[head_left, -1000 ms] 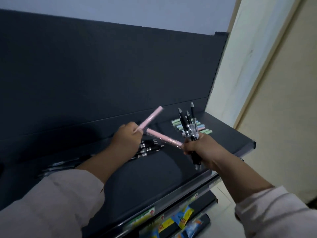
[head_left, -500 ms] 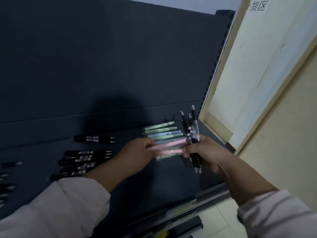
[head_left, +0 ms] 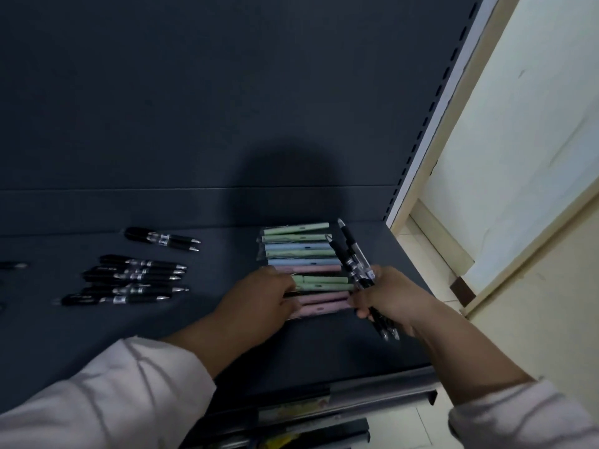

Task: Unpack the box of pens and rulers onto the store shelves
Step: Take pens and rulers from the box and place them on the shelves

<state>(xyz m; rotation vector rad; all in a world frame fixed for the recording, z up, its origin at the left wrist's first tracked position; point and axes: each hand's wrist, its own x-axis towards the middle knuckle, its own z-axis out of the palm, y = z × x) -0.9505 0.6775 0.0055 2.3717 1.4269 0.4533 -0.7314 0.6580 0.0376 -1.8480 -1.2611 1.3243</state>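
On the dark shelf [head_left: 210, 335] beside a cream wall [head_left: 518, 157], right hand [head_left: 392, 296] clamps black pen bundle [head_left: 355, 260]; left hand [head_left: 259, 299] touches pastel pens [head_left: 301, 251], hold unclear.

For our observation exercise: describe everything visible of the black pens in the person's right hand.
The bunch of black pens holds several pens, black with clear and silvery sections, seemingly plastic. The right hand grips it mid-length, tilted, one end pointing up and away, the other jutting below the hand. In view it crosses the right ends of the pastel pens on the shelf.
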